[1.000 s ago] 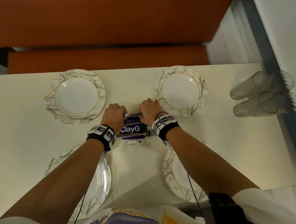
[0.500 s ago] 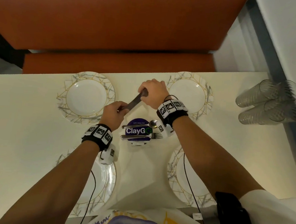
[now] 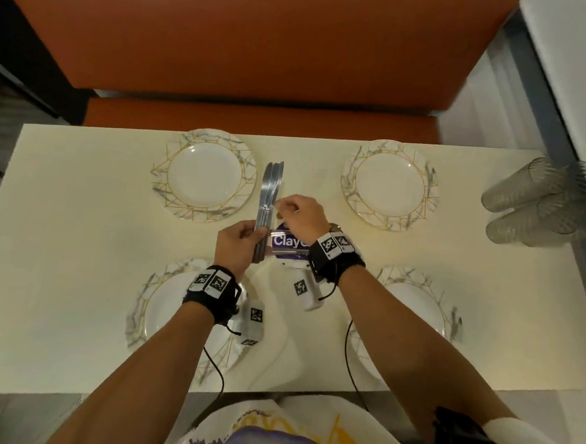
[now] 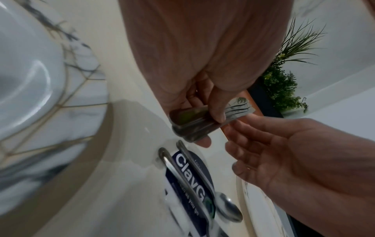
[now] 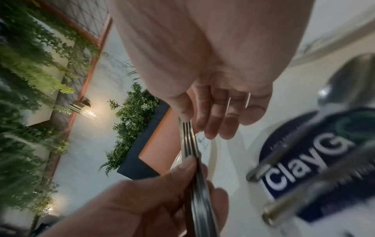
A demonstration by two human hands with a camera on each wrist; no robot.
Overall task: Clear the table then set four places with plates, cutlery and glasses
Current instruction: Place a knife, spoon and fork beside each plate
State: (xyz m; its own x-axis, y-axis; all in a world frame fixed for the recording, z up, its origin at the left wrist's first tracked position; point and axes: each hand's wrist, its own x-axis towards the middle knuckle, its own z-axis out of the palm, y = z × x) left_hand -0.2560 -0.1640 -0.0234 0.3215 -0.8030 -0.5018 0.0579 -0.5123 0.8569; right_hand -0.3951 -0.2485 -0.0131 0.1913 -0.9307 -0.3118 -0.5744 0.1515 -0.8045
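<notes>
Counter point(image 3: 77, 243) is cream, with an orange bench seat point(image 3: 256, 120) along its far edge. Four marble-pattern plates sit on it: far left plate point(image 3: 203, 175), far right plate point(image 3: 390, 185), near left plate point(image 3: 142, 312) and near right plate point(image 3: 427, 298), the near two partly hidden under the forearms. Stack of clear glasses point(image 3: 543, 202) lies on its side at the counter's right end, well apart from the plates.

Round purple "ClayGo" sign point(image 3: 285, 243) sits mid-counter between the four plates. Left wrist view shows two handles lying across it and a spoon point(image 4: 227, 206) bowl at its near end; the second piece can't be identified.

Left hand point(image 3: 237, 246): grip wrapped around the handles of a bundle of knives point(image 3: 269, 193), thumb pressed on top. Blades point away, fanned slightly, held above the counter just right of the far left plate.

Right hand point(image 3: 300, 215): just right of the bundle, above the sign. Fingertips point(image 5: 211, 128) are at the edge of the blades, fingers only loosely bent. Can't tell if it is pinching a knife or only touching.
</notes>
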